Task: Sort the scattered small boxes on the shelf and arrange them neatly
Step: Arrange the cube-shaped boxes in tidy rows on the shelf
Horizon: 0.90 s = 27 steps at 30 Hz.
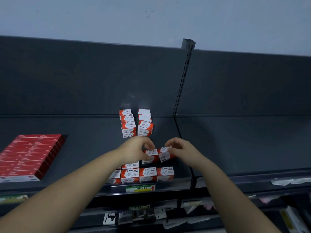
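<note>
Small red-and-white paper clip boxes lie on a dark grey shelf (84,128). Two short columns of boxes (135,122) stand at the back by the shelf's rear panel. A row of boxes (146,174) lines the front edge. Above that row, my left hand (136,151) grips one box (151,156), and my right hand (180,148) grips another box (165,154) right beside it. The two held boxes touch each other, just above the shelf surface. My fingers hide parts of both boxes.
A block of flat red boxes (28,155) fills the shelf's left side. A slotted upright post (182,78) divides the shelf from the bay to the right. A price label (140,188) sits on the front rail. Lower shelves hold other stationery (110,217).
</note>
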Available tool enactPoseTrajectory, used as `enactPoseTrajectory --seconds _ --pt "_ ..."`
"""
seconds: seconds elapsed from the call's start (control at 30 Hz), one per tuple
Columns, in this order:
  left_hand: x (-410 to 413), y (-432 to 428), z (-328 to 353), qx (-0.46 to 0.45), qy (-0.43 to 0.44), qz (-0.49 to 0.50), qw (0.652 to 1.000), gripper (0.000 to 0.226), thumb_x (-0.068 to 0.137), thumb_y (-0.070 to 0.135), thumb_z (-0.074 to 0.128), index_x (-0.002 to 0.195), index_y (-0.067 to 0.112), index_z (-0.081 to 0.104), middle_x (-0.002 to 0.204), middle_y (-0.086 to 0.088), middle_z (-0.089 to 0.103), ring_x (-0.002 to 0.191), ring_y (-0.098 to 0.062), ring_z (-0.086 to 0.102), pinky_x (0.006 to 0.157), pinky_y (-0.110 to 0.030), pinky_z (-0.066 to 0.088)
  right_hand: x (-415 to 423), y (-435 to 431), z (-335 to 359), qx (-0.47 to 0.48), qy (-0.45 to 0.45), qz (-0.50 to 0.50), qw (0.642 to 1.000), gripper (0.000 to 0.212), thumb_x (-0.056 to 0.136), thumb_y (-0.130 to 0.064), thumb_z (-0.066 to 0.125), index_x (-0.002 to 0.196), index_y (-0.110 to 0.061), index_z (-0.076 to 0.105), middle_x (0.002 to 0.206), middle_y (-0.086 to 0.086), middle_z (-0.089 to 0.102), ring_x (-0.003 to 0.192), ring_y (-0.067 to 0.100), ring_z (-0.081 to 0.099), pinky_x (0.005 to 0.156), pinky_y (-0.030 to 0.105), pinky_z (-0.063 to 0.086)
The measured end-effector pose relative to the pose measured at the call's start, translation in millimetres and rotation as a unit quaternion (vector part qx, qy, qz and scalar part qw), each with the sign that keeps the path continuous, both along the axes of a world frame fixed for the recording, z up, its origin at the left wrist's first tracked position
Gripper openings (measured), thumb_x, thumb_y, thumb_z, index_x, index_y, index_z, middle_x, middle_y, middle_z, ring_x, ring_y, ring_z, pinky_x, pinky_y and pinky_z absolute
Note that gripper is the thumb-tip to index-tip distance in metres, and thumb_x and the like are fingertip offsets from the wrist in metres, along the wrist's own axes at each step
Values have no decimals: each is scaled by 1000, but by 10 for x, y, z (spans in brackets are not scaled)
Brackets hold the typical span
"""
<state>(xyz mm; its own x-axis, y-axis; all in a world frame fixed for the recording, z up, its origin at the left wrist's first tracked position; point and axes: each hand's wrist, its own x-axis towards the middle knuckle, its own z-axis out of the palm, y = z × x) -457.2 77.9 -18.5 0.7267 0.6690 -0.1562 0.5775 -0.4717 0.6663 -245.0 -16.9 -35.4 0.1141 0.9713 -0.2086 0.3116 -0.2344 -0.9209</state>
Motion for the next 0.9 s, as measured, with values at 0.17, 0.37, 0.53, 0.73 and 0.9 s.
enactPoseTrajectory --seconds 0.17,0.37,0.53,0.73,0.9 --pt "15 9 3 -33 38 -33 998 35 83 29 77 115 23 66 109 9 67 101 -8 62 91 -32 54 8 -25 -54 5 -23 18 1000 18 94 -11 64 109 -21 68 109 -1 71 101 13 68 89 28 56" --pt "-48 101 -46 -52 38 -12 998 27 93 32 64 117 20 71 111 5 70 100 -9 64 94 -32 52 34 -51 -111 -3 -41 19 999 14 93 -19 68 106 -24 72 103 -4 74 96 9 70 88 30 57" --pt "-81 147 -87 -108 30 11 994 24 95 33 61 108 20 76 100 12 73 93 -8 67 89 -30 53 39 -77 -113 -11 -5 7 1000 15 93 -19 68 104 -26 74 103 -5 75 96 10 71 85 27 57" --pt "-94 129 -54 -139 28 -8 990 20 93 31 65 105 20 77 95 11 75 86 -4 69 76 -18 53 29 -79 -108 -26 29 21 999 15 93 -13 68 105 -18 75 105 1 75 97 15 71 79 22 56" --pt "-122 156 -46 -143 41 -31 988 17 92 29 66 102 22 78 93 12 76 86 -6 70 79 -22 55 36 -60 -99 -32 -6 48 998 13 91 -14 69 102 -18 75 103 -1 75 97 15 71 83 28 57"
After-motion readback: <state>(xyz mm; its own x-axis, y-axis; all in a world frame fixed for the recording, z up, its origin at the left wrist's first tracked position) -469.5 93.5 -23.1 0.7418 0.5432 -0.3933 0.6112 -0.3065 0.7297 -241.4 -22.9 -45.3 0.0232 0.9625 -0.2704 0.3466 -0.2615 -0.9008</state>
